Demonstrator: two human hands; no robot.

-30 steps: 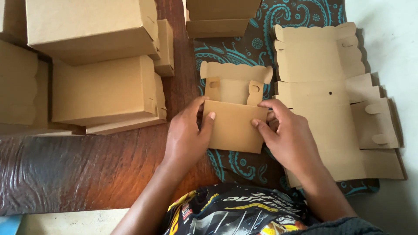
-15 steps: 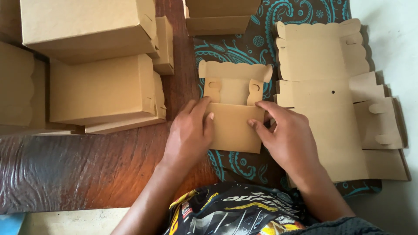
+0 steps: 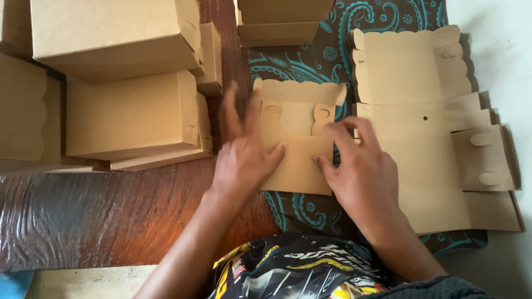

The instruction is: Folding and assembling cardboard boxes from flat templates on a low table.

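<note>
Hands at work, near edge: our left hand (image 3: pixel 244 158) lies flat, fingers spread, thumb pressing the half-folded cardboard box blank (image 3: pixel 296 141); our right hand (image 3: pixel 360 171) presses its right edge, fingers open, gripping nothing. Blank rests on the paisley cloth (image 3: pixel 310 66) over the wooden surface (image 3: pixel 111 216). Right: flat blanks stack (image 3: pixel 421 138). Farther left: finished boxes (image 3: pixel 127 72).

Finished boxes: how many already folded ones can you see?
6, maybe more out of view: large top-left, middle-left, flatter one beneath, small behind, left edge, top centre.
</note>
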